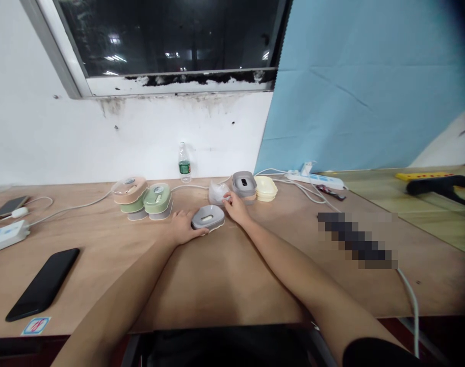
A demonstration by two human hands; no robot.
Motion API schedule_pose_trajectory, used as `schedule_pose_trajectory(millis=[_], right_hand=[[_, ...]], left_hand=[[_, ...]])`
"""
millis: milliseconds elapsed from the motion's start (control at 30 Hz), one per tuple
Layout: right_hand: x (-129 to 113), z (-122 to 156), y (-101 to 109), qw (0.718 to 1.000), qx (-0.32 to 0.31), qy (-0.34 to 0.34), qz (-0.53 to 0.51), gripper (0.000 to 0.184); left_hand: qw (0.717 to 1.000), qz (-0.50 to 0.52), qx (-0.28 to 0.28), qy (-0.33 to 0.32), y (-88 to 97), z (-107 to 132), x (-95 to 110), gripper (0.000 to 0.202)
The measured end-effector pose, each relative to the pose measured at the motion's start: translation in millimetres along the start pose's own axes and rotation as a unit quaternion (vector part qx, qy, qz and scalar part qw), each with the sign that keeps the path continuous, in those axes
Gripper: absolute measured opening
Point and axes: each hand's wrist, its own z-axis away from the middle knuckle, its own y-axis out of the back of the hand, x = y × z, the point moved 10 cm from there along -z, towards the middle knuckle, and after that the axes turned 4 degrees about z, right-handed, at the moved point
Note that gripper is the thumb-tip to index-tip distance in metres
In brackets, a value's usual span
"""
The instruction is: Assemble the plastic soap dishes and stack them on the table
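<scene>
A grey oval box (213, 216) with a slot-shaped recess in its top sits on the table in front of me. My left hand (184, 228) grips its left side, thumb along the near edge and fingers behind. Just beyond the box lies a crumpled clear plastic bag (217, 193). My right hand (235, 208) pinches the right side of this bag between thumb and fingertips. Behind that hand is a stack of grey open containers (244, 182), and pale yellow trays (266, 188) are stacked beside it.
Stacked lidded boxes, pink (130, 190) and green (157, 199), stand to the left. A water bottle (184, 165) is by the wall. A black phone (43, 284) lies front left. Power strips (316, 179) and cables run along the back; a pixelated dark object (357, 239) lies right.
</scene>
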Motion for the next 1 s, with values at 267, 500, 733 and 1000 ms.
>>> schedule_pose_trajectory(millis=[267,500,733,1000], right_hand=[[-2.6,5.0,20.5,0.995,0.083,-0.009,-0.047,0.026],[-25.0,17.1,27.4,0.994,0.089,0.048,-0.04,0.034],[-49.3,29.3,22.0,0.99,0.024,0.112,-0.078,0.04],[-50.2,27.1,17.8,0.988,-0.009,0.143,-0.063,0.05]], left_hand=[[1.0,0.012,-0.011,-0.009,-0.1,-2.5,2.9,0.082],[0.997,0.058,-0.03,-0.051,-1.0,1.0,4.4,0.085],[0.982,0.147,0.114,-0.041,23.2,4.2,-16.2,0.063],[0.963,0.136,0.229,-0.037,52.4,16.1,-9.3,0.049]])
